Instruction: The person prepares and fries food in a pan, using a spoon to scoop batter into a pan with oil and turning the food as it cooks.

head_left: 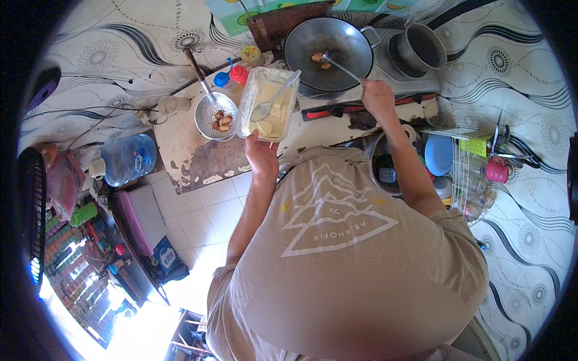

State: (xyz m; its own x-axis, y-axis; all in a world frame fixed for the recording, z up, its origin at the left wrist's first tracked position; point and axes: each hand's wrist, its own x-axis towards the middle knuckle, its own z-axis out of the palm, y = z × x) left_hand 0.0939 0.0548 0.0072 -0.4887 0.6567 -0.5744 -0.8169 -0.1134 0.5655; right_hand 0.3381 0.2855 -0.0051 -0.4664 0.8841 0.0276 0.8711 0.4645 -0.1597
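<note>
My left hand [261,157] grips the near edge of a white plastic container [242,108], tilted beside the wok. Inside it are pale yellow slices [260,129] in a light, milky liquid, with a metal spoon [280,93] resting across them. My right hand [379,99] is closed around the handle of a metal spoon [345,68], whose tip reaches into the dark wok [301,45]. Several browned pieces [328,62] lie at the bottom of the wok, touching or close to that tip. Left of the container, a perforated metal strainer [203,114] holds more browned pieces [224,123].
The wok sits on a gas stove [385,81], with a small saucepan [421,48] on the right burner. Bottles with blue [221,79] and red [239,74] caps stand behind the container. A dish rack [466,174] is at right, a large water bottle [129,159] at left.
</note>
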